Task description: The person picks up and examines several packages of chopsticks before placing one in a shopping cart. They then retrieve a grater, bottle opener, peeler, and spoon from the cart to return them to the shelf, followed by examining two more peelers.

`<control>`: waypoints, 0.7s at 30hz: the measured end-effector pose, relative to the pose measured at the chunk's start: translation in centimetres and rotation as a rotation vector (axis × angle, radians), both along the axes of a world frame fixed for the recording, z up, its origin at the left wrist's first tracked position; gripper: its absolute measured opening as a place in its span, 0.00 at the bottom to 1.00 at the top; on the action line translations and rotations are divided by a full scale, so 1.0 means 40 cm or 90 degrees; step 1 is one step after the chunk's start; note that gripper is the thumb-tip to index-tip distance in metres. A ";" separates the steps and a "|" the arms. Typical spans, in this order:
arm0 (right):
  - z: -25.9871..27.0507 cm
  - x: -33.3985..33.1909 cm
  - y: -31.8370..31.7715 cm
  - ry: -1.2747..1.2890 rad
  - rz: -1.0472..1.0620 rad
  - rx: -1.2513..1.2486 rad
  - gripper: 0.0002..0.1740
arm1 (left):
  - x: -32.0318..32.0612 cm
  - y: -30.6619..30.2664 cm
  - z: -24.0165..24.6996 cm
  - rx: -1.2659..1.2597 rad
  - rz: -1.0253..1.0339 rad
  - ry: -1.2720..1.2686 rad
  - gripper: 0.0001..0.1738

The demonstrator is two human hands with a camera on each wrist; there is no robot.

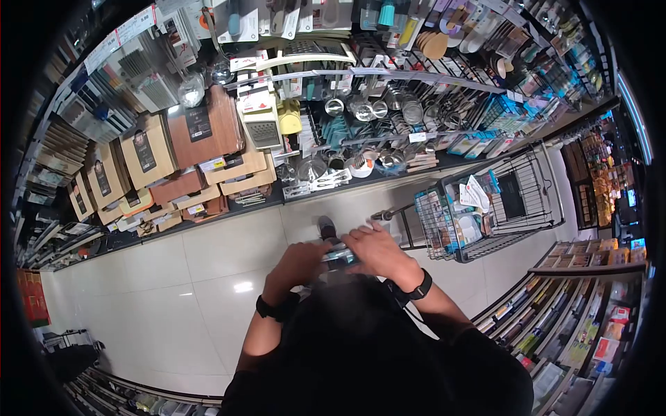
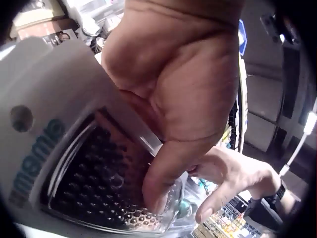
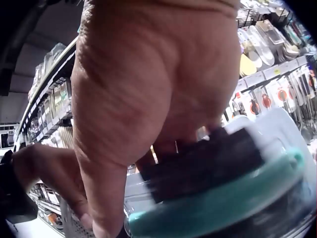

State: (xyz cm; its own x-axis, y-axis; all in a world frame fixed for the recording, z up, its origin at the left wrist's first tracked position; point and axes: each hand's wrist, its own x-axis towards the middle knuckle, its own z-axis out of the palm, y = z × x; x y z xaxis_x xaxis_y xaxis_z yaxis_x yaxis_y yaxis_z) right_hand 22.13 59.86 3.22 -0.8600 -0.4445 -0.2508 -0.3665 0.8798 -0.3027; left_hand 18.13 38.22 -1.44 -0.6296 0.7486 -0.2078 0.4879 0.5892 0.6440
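Note:
A packaged grater [image 1: 340,259] is between the two hands in the head view. My left hand [image 1: 300,265] grips it from one side, my right hand [image 1: 378,251] from the other. In the left wrist view the white card [image 2: 44,74] has a hanging hole and teal lettering, and the left thumb presses the clear plastic over the bumpy metal face [image 2: 94,183]. The right wrist view shows my right hand [image 3: 148,89] at the clear packaging, near a teal curved handle [image 3: 218,203] and a blurred dark part [image 3: 203,166]. Most right fingers are hidden behind the palm.
Shelves of cutting boards [image 1: 208,128] and hanging kitchen tools [image 1: 413,111] run in front. A wire shopping cart [image 1: 517,239] with several packages stands to the right on the tiled floor [image 1: 159,291]. More racks [image 1: 555,319] line the lower right.

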 end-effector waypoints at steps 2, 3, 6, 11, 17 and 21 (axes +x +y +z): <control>-0.028 0.014 -0.014 -0.067 -0.015 -0.071 0.29 | 0.020 -0.011 -0.011 -0.016 -0.026 0.015 0.19; -0.042 0.027 -0.022 -0.140 -0.032 -0.140 0.26 | 0.028 -0.018 0.004 -0.005 -0.035 -0.015 0.17; -0.082 0.036 -0.047 -0.270 -0.034 -0.206 0.26 | 0.049 -0.035 0.052 -0.008 -0.062 -0.073 0.15; -0.176 0.037 -0.059 -0.341 -0.021 -0.385 0.25 | 0.065 -0.067 0.106 -0.051 0.035 -0.050 0.15; -0.161 0.002 -0.032 -0.426 -0.235 -0.677 0.16 | 0.063 -0.168 0.164 0.619 0.449 0.167 0.32; -0.158 -0.018 -0.047 -0.493 -0.324 -0.910 0.16 | 0.053 -0.186 0.115 0.693 0.514 -0.145 0.32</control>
State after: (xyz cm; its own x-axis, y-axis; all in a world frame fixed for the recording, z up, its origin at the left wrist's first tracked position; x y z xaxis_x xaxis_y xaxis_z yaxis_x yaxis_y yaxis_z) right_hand 21.42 57.97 -3.11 -0.8537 -0.4086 -0.3227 0.4473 -0.2581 -0.8563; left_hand 20.26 30.77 3.15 -0.9953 0.0442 0.0862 0.0762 -0.1929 0.9782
